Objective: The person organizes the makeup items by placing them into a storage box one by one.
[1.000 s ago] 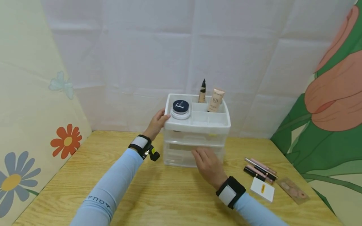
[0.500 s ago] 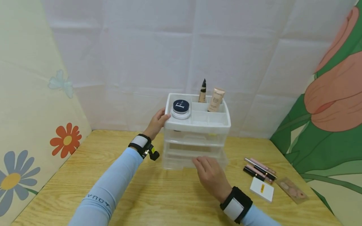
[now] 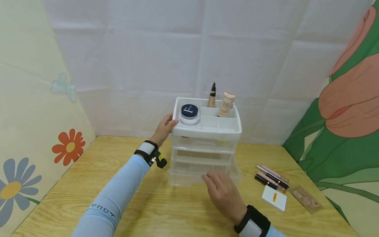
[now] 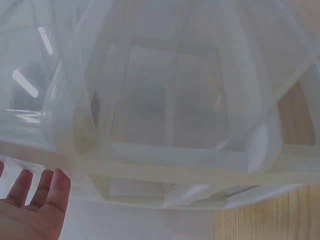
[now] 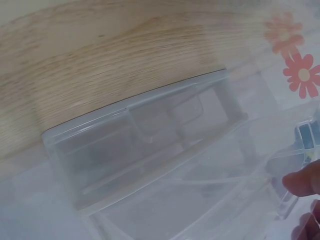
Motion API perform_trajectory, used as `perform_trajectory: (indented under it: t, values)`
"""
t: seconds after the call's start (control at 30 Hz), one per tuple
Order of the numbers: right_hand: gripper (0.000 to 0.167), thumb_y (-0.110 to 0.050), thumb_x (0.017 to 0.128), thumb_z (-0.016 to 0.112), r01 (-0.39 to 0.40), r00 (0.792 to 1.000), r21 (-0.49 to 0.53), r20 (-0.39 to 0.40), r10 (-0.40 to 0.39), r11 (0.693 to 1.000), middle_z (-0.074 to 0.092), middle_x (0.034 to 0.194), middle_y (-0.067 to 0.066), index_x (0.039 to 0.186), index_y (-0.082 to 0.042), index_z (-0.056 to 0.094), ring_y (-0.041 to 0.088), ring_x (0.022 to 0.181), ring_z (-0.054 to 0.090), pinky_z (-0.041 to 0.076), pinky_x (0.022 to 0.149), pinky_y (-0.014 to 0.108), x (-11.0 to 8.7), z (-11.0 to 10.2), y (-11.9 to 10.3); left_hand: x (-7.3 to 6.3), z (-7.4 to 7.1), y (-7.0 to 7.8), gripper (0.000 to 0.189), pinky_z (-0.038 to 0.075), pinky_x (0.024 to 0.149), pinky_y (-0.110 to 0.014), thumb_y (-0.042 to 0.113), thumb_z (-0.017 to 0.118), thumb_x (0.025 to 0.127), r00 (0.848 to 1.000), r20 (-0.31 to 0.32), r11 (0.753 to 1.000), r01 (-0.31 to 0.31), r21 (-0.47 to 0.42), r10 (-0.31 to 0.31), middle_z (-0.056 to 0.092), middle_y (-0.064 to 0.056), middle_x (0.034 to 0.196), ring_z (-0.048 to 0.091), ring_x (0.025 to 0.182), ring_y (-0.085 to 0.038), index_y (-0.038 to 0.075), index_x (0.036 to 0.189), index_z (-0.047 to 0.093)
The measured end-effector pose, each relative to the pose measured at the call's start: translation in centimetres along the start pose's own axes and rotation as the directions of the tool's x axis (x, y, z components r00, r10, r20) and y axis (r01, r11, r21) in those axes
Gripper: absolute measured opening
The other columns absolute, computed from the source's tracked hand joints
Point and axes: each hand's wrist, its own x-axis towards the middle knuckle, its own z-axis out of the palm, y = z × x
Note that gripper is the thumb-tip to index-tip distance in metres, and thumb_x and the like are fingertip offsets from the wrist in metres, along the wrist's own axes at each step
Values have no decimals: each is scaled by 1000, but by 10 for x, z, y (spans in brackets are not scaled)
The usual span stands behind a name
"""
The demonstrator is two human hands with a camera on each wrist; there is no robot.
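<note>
A white, clear-fronted drawer organizer (image 3: 207,134) stands at the middle of the table. Against its upper left side rests my left hand (image 3: 163,129), thumb at the rim; in the left wrist view those fingers (image 4: 56,197) lie fairly straight along the plastic. My right hand (image 3: 222,194), fingers curled, grips the front of the bottom drawer (image 3: 181,179), which stands partly pulled out. In the right wrist view my thumb (image 5: 302,181) overlaps the clear drawer front. On top sit a dark-lidded round powder case (image 3: 189,113), a BB cream tube (image 3: 226,104) and a black-tipped tube (image 3: 212,97).
To the right lie several slim pink, silver and black cosmetic tubes (image 3: 272,177), a white box (image 3: 274,198) with a yellow label and a flat palette (image 3: 305,198). A white cloth (image 3: 142,65) hangs behind the wooden table (image 3: 160,204); flower-print panels flank it.
The right hand has moved toward me, and the bottom drawer has slid out from nearly closed to partly open. The left hand has stayed on the organizer's side.
</note>
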Motion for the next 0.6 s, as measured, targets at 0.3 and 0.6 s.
perform_trajectory:
  t: [0.3,0.6]
  values:
    - [33,1,101,32,42,994,-1,-100,-42,999,59,89,13,96,5,64,26,75,56,50,65,37,3,-4,-8,0,0,0,59,39,102,-49,24,44,101,1000,-8,1000,10,-3,-10,38,-20,146,43,126,-34,1,152,25]
    - [32,2,101,33,54,991,2,-120,-54,999,59,87,13,94,6,65,25,74,57,50,64,36,3,-7,-16,-2,0,1,58,40,101,-47,25,44,101,1000,-16,1000,10,2,-10,39,-18,147,44,126,-32,4,152,28]
